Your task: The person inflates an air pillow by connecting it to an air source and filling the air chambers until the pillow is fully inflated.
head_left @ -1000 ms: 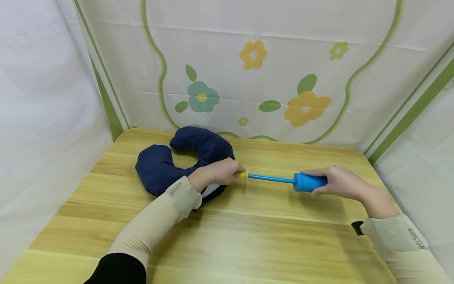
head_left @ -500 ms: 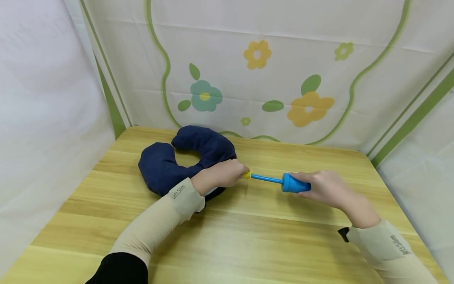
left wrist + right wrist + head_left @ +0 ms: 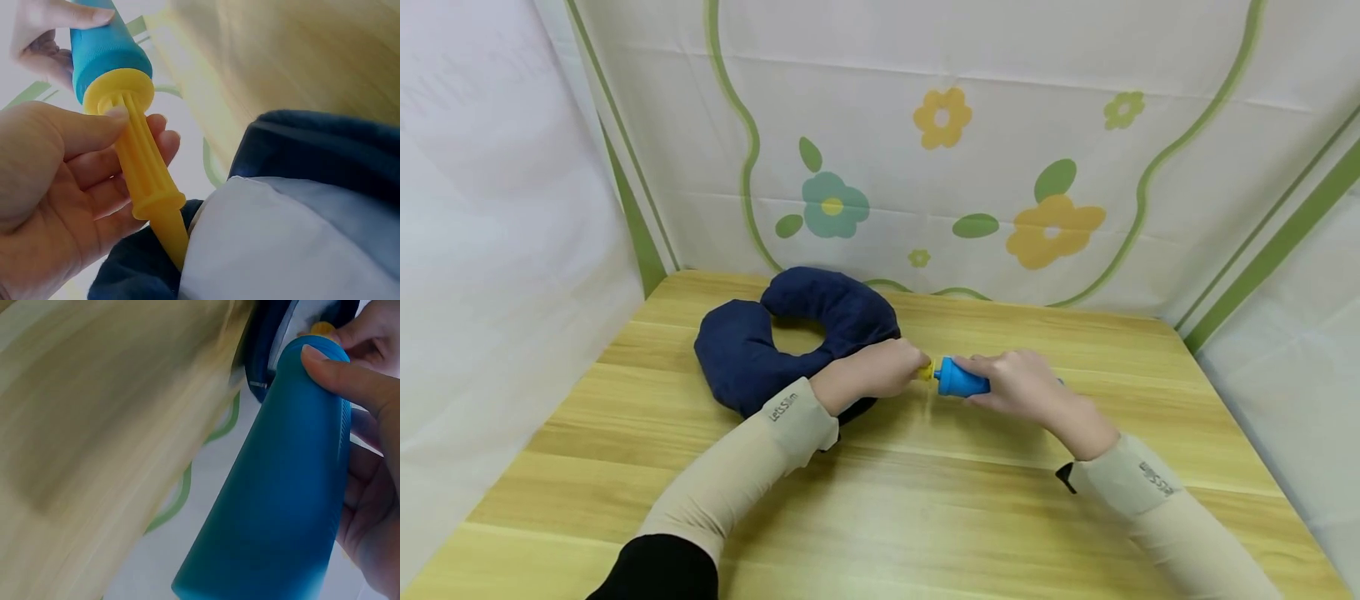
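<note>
A navy U-shaped neck pillow [image 3: 737, 350] lies on the table at left centre. My left hand [image 3: 880, 368] is at its right side, pinching the ribbed yellow nozzle [image 3: 145, 156] of a hand pump between thumb and fingers. In the left wrist view, the nozzle's narrow end runs to the pillow's white inner part [image 3: 269, 244]; its tip is hidden there. My right hand [image 3: 1026, 385] grips the pump's blue barrel [image 3: 275, 469], thumb near the front end. That barrel's front sits close against the yellow nozzle, with hardly any blue rod showing.
The wooden table [image 3: 925, 517] stretches in front of both forearms. Behind it hangs a white curtain [image 3: 880, 108] printed with flowers, and more white cloth encloses the left and right sides.
My right hand has moved left with the blue barrel, sliding it up to the nozzle and covering the blue rod. My left hand and the pillow stay almost in place.
</note>
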Demonstrator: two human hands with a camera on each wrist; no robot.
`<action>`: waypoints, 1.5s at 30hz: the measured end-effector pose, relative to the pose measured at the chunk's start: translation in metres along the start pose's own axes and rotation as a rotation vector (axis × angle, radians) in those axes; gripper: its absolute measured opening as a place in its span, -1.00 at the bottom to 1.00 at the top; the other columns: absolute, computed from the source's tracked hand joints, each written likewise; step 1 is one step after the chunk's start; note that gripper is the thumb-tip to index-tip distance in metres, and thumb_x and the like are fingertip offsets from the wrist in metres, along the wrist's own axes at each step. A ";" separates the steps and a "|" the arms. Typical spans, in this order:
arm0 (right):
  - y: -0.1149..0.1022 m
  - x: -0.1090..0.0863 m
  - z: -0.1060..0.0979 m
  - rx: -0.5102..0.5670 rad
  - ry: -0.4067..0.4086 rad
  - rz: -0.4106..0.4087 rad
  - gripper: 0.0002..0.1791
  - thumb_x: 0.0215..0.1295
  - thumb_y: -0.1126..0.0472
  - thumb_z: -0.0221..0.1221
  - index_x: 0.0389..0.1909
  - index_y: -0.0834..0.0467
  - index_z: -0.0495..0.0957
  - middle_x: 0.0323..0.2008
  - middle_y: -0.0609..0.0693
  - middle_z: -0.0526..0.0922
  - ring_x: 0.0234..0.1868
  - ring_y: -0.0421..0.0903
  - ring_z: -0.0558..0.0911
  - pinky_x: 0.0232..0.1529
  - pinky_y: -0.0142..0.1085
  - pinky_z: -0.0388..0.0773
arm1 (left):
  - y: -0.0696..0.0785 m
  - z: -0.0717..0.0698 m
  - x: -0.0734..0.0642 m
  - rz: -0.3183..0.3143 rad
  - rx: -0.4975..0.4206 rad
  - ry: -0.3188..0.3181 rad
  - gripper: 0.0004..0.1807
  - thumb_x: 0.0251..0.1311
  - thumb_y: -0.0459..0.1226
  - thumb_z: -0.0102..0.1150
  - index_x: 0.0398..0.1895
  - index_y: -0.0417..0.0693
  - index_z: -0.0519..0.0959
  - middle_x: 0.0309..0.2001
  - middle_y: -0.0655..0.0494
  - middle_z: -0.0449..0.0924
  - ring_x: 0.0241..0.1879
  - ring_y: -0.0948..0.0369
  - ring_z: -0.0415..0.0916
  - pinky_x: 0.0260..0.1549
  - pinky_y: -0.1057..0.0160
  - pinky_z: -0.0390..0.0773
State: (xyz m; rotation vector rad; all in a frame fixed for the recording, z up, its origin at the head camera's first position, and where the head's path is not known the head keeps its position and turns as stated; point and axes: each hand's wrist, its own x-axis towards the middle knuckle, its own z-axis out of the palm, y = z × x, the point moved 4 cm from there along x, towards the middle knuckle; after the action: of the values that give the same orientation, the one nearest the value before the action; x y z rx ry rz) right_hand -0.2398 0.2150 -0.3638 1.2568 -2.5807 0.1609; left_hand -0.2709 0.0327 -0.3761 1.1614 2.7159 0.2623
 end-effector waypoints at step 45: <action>0.058 -0.065 -0.020 0.078 -0.046 0.154 -0.31 -0.02 0.06 0.61 0.20 0.12 0.69 -0.17 0.15 0.79 -0.36 -0.02 0.76 -0.35 -0.08 0.67 | -0.008 -0.001 -0.003 -0.017 -0.038 0.038 -0.83 0.50 -0.38 0.11 -0.04 -0.17 0.70 -0.20 0.00 0.70 -0.42 0.26 0.52 -0.35 0.34 0.53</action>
State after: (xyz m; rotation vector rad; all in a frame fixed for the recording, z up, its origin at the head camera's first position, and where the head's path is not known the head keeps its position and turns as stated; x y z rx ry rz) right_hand -0.2438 0.3043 -0.3616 1.0978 -2.7351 0.2684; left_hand -0.2749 0.0249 -0.3763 1.1344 2.7389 0.3356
